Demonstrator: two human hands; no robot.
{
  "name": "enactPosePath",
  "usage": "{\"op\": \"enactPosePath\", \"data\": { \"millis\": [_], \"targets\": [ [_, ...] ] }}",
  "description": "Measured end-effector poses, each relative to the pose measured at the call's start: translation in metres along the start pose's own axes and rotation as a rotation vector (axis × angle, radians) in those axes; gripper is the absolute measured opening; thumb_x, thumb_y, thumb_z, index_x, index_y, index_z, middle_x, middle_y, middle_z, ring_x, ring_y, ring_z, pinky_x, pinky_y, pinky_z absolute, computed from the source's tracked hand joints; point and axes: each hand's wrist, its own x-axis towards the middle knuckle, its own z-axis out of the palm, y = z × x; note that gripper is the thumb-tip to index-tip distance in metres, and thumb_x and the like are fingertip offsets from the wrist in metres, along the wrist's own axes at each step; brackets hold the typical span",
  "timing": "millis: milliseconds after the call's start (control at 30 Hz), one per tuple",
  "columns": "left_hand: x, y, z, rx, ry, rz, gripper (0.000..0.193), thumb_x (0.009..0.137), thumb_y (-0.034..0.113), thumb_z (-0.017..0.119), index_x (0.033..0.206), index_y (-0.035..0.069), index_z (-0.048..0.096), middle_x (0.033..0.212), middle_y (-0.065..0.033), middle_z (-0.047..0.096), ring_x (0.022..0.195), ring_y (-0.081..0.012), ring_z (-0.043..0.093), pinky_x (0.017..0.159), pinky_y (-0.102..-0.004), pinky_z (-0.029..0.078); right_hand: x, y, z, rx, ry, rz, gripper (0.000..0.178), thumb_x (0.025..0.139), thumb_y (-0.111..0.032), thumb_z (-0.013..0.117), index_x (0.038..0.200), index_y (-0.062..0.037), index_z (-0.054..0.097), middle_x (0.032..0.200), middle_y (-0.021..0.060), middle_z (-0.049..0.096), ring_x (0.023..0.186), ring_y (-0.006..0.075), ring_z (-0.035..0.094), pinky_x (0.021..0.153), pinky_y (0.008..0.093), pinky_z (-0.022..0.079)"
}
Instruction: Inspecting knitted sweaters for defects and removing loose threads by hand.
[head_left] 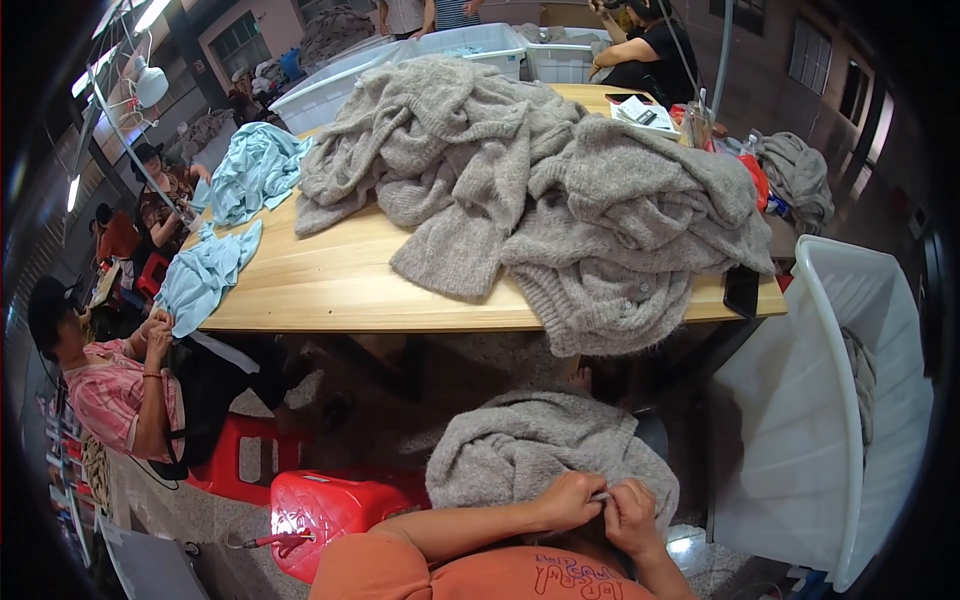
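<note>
A grey fuzzy knit sweater (530, 440) lies bunched across my lap, below the table's front edge. My left hand (572, 500) is closed in a pinch on a small bit of its knit. Right beside it, my right hand (632, 515) pinches the same bit, so the fingers of both hands nearly meet. Whether something tiny is also held between the fingertips cannot be seen. On the wooden table (350, 285) ahead, a large heap of similar grey knits (450, 130) sits, and one knit piece (610, 290) hangs over the front edge.
A white plastic bin (800, 420) stands at the right with grey knit inside. Red stools (330, 510) are at my left. A co-worker in a pink shirt (110, 390) handles light blue cloth (210, 270) at the table's left end. A black phone (741, 291) lies near the right corner.
</note>
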Motion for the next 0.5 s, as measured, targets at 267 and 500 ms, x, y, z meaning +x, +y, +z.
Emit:
{"op": "enactPosePath", "data": {
  "millis": [267,500],
  "targets": [
    [0.014,-0.017,-0.003,-0.331,0.040,-0.078,0.016,0.074,0.014,0.062,0.073,-0.002,0.057,0.063,-0.0116,0.054,0.058,-0.0180,0.053,0.054,-0.0314,0.041,-0.009,0.005,0.001,-0.047,0.168,0.148,0.024,0.066,-0.006,0.063,0.088,-0.0010,0.053,0.084,0.0149,0.056,0.078,0.0346,0.054,0.069,0.0406,0.042],
    [0.022,-0.007,-0.020,-0.619,0.113,-0.068,0.014,0.082,0.012,0.060,0.073,0.001,0.056,0.061,0.0019,0.049,0.059,-0.0050,0.043,0.052,-0.0236,0.037,-0.039,0.027,-0.007,-0.068,0.204,0.373,0.031,0.061,0.007,0.043,0.089,0.0035,0.055,0.082,0.0190,0.055,0.074,0.0349,0.056,0.068,0.0365,0.045]
  ]
}}
